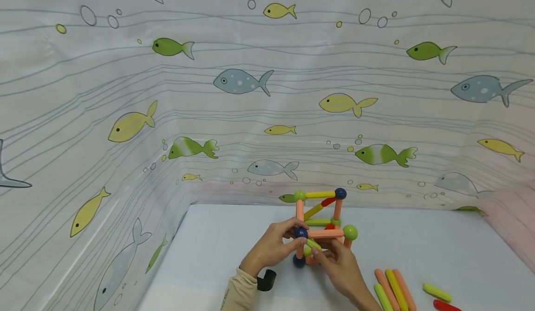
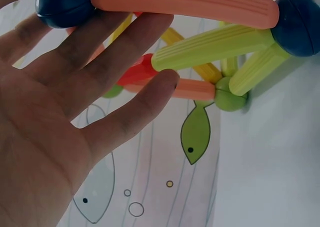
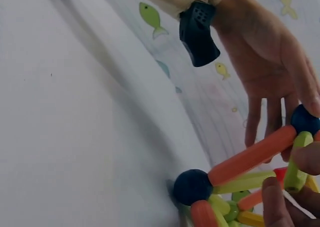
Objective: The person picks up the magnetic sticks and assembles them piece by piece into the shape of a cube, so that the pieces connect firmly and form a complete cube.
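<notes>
A cube-like frame of coloured magnetic sticks and balls stands on the white table. My left hand holds its near upper-left blue ball between thumb and fingers; the other fingers reach behind the salmon upright stick. My right hand pinches a short lime-green stick, its upper end right at that blue ball and its lower end free. A salmon top stick runs from the blue ball to a green ball. Below is another blue ball at table level.
Right of the frame lie several loose sticks side by side, among them a yellow stick. Farther right are a lime stick and a red stick. A black wrist camera sits below my left wrist. Fish-patterned sheeting surrounds the table.
</notes>
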Motion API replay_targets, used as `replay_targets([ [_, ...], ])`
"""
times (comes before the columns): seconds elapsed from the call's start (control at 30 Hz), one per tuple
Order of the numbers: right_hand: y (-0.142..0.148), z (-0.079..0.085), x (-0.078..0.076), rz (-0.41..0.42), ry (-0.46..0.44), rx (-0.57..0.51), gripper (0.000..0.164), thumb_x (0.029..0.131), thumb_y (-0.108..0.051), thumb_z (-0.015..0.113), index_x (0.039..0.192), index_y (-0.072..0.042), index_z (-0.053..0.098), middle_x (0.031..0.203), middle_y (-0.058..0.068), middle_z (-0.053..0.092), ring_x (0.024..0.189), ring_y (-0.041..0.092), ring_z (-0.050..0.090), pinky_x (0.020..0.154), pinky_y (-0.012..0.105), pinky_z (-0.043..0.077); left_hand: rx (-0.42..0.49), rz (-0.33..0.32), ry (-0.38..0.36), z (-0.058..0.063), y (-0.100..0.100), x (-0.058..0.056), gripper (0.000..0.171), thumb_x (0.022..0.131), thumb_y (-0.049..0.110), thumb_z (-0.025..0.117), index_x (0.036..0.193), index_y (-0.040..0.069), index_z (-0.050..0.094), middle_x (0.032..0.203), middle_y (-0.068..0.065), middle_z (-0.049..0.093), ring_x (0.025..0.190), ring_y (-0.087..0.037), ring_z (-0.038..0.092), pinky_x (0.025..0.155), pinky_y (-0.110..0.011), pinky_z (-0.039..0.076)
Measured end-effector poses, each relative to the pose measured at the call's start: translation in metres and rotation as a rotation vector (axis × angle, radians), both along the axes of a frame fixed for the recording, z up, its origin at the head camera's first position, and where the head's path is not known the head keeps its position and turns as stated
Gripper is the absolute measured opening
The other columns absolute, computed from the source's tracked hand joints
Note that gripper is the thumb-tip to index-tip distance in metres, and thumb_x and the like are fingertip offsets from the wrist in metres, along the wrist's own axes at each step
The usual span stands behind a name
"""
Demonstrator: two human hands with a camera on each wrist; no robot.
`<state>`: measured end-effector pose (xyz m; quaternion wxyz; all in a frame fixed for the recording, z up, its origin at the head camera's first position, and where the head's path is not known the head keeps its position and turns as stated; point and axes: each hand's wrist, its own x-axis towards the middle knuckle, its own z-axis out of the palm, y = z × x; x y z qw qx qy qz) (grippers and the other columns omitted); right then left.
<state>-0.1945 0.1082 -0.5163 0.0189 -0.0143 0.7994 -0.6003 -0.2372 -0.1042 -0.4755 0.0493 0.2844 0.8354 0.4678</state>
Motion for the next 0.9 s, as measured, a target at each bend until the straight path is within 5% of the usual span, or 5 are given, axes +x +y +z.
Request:
replay_targets([
  [0.13, 0.015, 0.005, 0.004, -0.002, 0.026, 0.151, 0.026, 0.095, -0.024, 0.082, 0.116, -0.010, 0.076, 0.108, 0.002, 0.078, 0.077, 0.009, 0.071, 0.064, 0.025, 0.057, 0.009, 0.017, 0.011, -0.002, 0.004, 0.000, 0.025, 0.101, 0.023, 0.075, 0.125, 0.019, 0.068, 0.112, 0.005, 0.075, 0.099, 0.000, 0.069, 0.098, -0.043, 0.060],
  [0.23, 0.033, 0.010, 0.005, -0.001, 0.038, 0.320, 0.012, 0.093, -0.021, 0.083, 0.098, -0.012, 0.078, 0.086, -0.004, 0.074, 0.069, 0.007, 0.064, 0.060, 0.022, 0.052, -0.008, 0.032, 0.036, -0.004, 0.006, 0.000, 0.028, 0.098, 0.021, 0.079, 0.123, 0.019, 0.066, 0.113, 0.004, 0.074, 0.099, -0.001, 0.068, 0.096, -0.036, 0.060],
  [0.47, 0.092, 0.012, -0.004, -0.008, -0.148, 0.720, 0.034, 0.093, -0.040, 0.081, 0.094, -0.007, 0.073, 0.076, -0.002, 0.068, 0.069, 0.016, 0.059, 0.062, 0.034, 0.051, -0.024, 0.072, 0.044, -0.005, 0.010, 0.000, 0.031, 0.095, 0.017, 0.082, 0.120, 0.021, 0.064, 0.114, 0.001, 0.075, 0.100, -0.004, 0.068, 0.091, -0.027, 0.058],
  [0.73, 0.154, 0.005, -0.007, 0.080, -0.380, 0.849, 0.063, 0.086, -0.061, 0.081, 0.104, -0.002, 0.066, 0.089, 0.004, 0.069, 0.078, 0.025, 0.061, 0.068, 0.043, 0.054, -0.018, 0.072, 0.028, -0.007, 0.011, 0.001, 0.031, 0.094, 0.015, 0.082, 0.118, 0.021, 0.063, 0.113, 0.002, 0.074, 0.098, -0.002, 0.067, 0.092, -0.037, 0.061],
  [0.9, 0.168, -0.003, -0.007, 0.124, -0.274, 0.825, 0.044, 0.092, -0.041, 0.080, 0.102, -0.001, 0.066, 0.085, 0.002, 0.067, 0.076, 0.021, 0.061, 0.067, 0.042, 0.054, -0.014, 0.071, 0.037, -0.008, 0.011, 0.001, 0.032, 0.095, 0.014, 0.081, 0.119, 0.021, 0.062, 0.113, 0.001, 0.075, 0.097, -0.002, 0.067, 0.092, -0.037, 0.061],
])
